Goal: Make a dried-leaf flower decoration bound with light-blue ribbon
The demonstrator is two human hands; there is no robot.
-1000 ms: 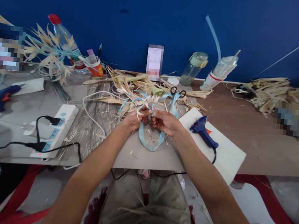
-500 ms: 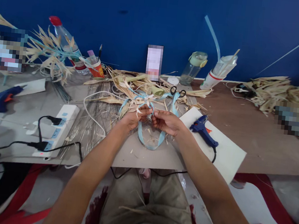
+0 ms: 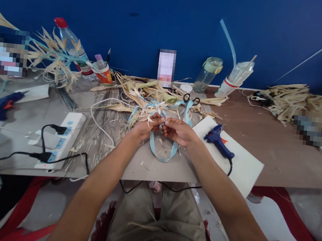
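My left hand (image 3: 152,125) and my right hand (image 3: 177,130) meet over the middle of the table, fingertips nearly touching. The left is closed around a stem wrapped in light-blue ribbon, with pale corn-husk pieces (image 3: 160,106) at its top. Between my right thumb and fingers is pinched part of the light-blue ribbon (image 3: 161,159), which hangs in a loop below both hands. Its exact path between the fingertips is hidden. Just beyond, black-handled scissors (image 3: 191,98) lie beside another stretch of ribbon among loose husks (image 3: 135,91).
A blue glue gun (image 3: 219,141) lies on a white board (image 3: 242,165) to the right. On the left are a power strip (image 3: 64,141), thin wires (image 3: 94,121) and a second glue gun (image 3: 3,106). A phone (image 3: 166,68), bottle (image 3: 208,75) and cups (image 3: 228,87) stand along the wall.
Both hands stay in nearly the same place, still closed on the stem and ribbon. The view has shifted very slightly; nothing else visibly moves.
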